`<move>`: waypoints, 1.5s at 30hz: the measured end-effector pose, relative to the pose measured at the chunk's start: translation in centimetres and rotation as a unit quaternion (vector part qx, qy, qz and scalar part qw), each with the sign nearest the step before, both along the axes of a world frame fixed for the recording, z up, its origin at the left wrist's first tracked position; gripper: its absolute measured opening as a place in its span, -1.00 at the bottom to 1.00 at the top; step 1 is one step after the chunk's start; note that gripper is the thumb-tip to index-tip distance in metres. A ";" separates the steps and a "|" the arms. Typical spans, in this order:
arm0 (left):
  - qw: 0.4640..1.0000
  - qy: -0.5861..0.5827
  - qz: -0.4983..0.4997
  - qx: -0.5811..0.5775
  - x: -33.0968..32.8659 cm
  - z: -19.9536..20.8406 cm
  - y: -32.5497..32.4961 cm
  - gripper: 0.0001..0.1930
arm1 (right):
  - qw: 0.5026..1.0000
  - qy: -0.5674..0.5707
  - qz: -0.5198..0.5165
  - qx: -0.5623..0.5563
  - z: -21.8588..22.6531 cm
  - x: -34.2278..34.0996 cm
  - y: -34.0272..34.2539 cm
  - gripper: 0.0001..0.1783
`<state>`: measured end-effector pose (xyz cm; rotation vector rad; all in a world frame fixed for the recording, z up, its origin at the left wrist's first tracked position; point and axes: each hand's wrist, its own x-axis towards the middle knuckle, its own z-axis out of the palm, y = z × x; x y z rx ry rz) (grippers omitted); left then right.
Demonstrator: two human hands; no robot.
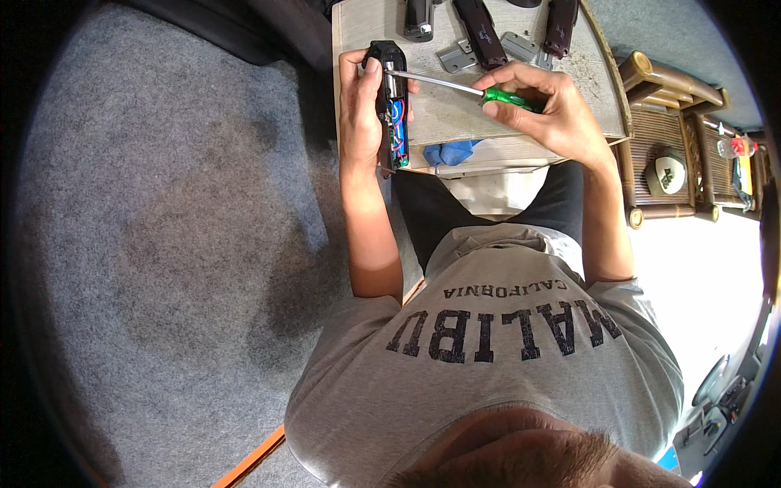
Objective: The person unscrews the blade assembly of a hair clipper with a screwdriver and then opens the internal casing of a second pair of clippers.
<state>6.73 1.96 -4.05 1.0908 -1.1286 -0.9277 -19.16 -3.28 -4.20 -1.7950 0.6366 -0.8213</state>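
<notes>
My left hand (359, 106) grips an opened black hair clipper body (391, 102) upright at the left edge of the small table (455, 118); a blue battery and wires show inside it. My right hand (549, 106) holds a screwdriver (480, 89) by its green handle. The metal shaft runs left, and its tip rests in the upper part of the clipper body.
Several dark clipper bodies (480, 28) and metal blade pieces (458, 58) lie at the far side of the table. A blue cloth (449, 151) sits under the table edge. Grey carpet (163, 244) spreads left. A bamboo rack (667, 130) with a cap stands to the right.
</notes>
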 end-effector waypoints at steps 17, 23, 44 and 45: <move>1.000 -0.001 -0.011 0.000 0.1 0.1 0.1 -0.73 | 0.997 -0.019 0.041 0.062 0.1 -0.6 -1.0 -0.68; 1.000 0.000 -0.012 -0.002 0.0 0.2 0.1 -0.73 | 0.997 -0.033 0.036 0.054 -0.2 -0.4 -0.9 -0.69; 1.000 -0.021 -0.012 -0.002 0.0 0.2 0.1 -0.73 | 0.998 -0.038 0.037 0.025 -0.7 -0.3 -1.2 -0.68; 1.000 -0.028 -0.005 0.000 -0.2 0.2 0.1 -0.74 | 0.998 -0.044 0.037 0.012 -0.9 -0.4 -1.2 -0.68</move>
